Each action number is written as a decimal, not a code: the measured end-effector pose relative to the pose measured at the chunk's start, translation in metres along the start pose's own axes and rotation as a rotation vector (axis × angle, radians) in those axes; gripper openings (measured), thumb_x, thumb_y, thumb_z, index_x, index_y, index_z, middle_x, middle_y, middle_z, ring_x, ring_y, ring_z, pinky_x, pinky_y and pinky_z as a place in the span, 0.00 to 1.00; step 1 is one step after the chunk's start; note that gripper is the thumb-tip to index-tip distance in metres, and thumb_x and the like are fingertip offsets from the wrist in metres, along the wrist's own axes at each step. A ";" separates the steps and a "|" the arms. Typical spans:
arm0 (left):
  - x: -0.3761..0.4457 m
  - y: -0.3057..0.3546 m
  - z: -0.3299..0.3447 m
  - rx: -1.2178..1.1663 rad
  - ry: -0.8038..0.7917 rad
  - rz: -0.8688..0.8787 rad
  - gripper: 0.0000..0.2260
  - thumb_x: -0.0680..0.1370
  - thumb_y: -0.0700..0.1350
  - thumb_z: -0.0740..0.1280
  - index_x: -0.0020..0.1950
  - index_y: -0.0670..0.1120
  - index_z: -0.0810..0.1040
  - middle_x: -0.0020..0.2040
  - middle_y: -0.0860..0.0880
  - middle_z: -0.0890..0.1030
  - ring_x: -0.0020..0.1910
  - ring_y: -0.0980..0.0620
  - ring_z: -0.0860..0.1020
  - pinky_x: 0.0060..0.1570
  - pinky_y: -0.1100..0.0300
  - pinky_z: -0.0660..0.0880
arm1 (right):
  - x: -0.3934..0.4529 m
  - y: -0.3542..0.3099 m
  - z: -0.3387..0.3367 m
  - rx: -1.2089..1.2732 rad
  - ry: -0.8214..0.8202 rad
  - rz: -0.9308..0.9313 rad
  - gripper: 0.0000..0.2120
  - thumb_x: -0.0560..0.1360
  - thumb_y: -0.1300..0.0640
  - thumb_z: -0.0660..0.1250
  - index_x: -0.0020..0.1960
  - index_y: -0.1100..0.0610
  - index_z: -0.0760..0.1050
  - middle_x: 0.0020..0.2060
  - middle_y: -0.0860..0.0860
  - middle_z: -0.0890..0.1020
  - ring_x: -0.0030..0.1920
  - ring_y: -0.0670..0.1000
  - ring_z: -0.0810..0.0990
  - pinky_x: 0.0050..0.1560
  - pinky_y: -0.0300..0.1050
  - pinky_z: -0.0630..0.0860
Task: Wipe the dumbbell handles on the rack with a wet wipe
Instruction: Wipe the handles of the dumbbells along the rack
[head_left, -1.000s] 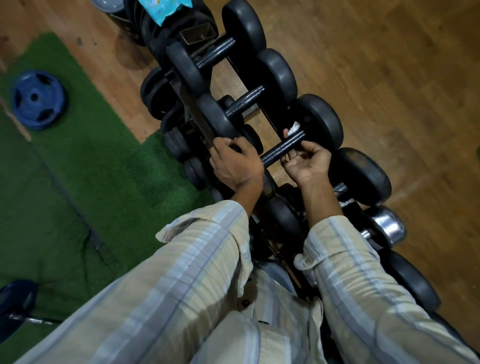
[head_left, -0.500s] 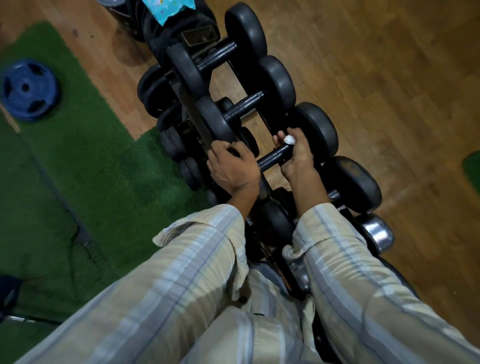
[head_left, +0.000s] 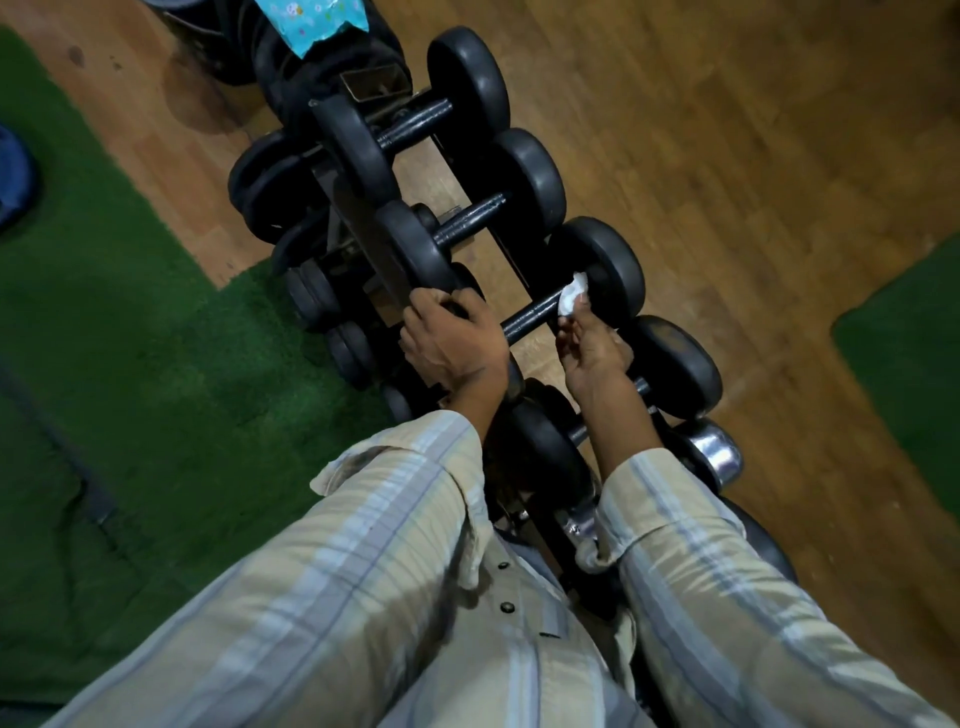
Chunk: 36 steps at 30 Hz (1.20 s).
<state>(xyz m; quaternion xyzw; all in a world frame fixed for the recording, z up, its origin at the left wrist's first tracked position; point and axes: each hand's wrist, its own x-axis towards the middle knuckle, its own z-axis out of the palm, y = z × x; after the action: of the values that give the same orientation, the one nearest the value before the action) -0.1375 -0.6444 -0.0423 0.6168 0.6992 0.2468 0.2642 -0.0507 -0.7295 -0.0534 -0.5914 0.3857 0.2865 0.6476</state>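
A black rack (head_left: 358, 228) holds a row of black dumbbells running away from me. My left hand (head_left: 452, 343) grips the left head of the third dumbbell, whose dark handle (head_left: 530, 317) shows between my hands. My right hand (head_left: 592, 353) pinches a small white wet wipe (head_left: 573, 299) against the right end of that handle, next to its right head (head_left: 602, 270). Two more dumbbell handles (head_left: 470, 226) lie farther along the rack.
A turquoise wipe packet (head_left: 311, 21) lies on top of the rack's far end. A chrome dumbbell (head_left: 714, 452) sits close on the right. Green turf mat (head_left: 130, 338) covers the floor on the left, wooden floor (head_left: 753, 156) on the right. A blue weight plate (head_left: 13, 176) lies at the far left.
My right hand has turned from gripping over the handle to pinching the wipe at the handle's right end. My left hand stays on the left head. The view has shifted.
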 end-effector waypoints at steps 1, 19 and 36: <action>0.000 0.000 0.000 0.014 -0.017 -0.012 0.07 0.75 0.52 0.62 0.47 0.50 0.72 0.46 0.48 0.78 0.50 0.42 0.77 0.51 0.47 0.71 | 0.000 0.000 -0.002 -0.029 0.017 0.017 0.12 0.73 0.59 0.79 0.49 0.65 0.80 0.31 0.55 0.83 0.28 0.47 0.80 0.30 0.38 0.78; 0.005 0.010 -0.021 0.082 -0.256 0.151 0.08 0.71 0.53 0.66 0.49 0.54 0.74 0.52 0.50 0.76 0.57 0.44 0.73 0.57 0.48 0.67 | -0.036 0.003 -0.037 -0.083 -0.217 0.005 0.06 0.80 0.53 0.71 0.52 0.56 0.79 0.37 0.50 0.83 0.34 0.45 0.80 0.31 0.38 0.73; -0.106 -0.019 -0.091 -0.012 -0.426 0.110 0.08 0.74 0.50 0.70 0.49 0.49 0.76 0.52 0.47 0.79 0.55 0.43 0.76 0.55 0.52 0.71 | -0.086 0.010 -0.138 0.122 -0.576 -0.056 0.18 0.75 0.64 0.74 0.64 0.64 0.77 0.52 0.59 0.84 0.43 0.50 0.87 0.46 0.42 0.83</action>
<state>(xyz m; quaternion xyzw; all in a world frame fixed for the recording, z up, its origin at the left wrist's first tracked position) -0.2017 -0.7534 0.0190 0.6907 0.5913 0.1289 0.3959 -0.1279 -0.8567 0.0128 -0.4560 0.1860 0.4010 0.7725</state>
